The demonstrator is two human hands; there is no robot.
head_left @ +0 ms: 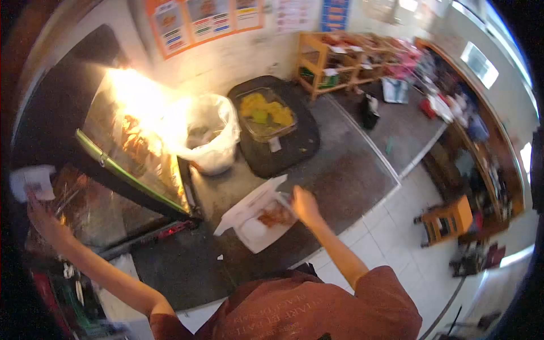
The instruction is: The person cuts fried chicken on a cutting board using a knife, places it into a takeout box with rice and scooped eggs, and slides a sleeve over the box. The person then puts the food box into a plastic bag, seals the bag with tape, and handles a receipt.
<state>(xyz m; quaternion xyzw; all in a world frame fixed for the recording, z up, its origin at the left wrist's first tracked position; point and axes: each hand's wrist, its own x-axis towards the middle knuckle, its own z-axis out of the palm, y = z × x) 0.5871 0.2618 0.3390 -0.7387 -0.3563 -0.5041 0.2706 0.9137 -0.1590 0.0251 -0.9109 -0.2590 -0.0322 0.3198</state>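
Note:
An open white takeaway box (262, 241) sits on the dark counter in front of me, with brown food (276, 216) and a round white item (255, 228) in it. My right hand (305, 205) is at the box's right edge, its fingers closed and blurred; a thin pale item shows beside them, too unclear to name. At the far left, my left hand (39, 211) is stretched out with its fingers on a white piece of paper or packet (33, 182), beside the glass display case (136, 199).
Behind the box stand a white-lined bin (218, 156) and a black tray (309, 133) bearing a clear container of yellow food (266, 112). Wooden racks (317, 59) line the back wall. An orange stool (450, 221) stands on the tiled floor at the right.

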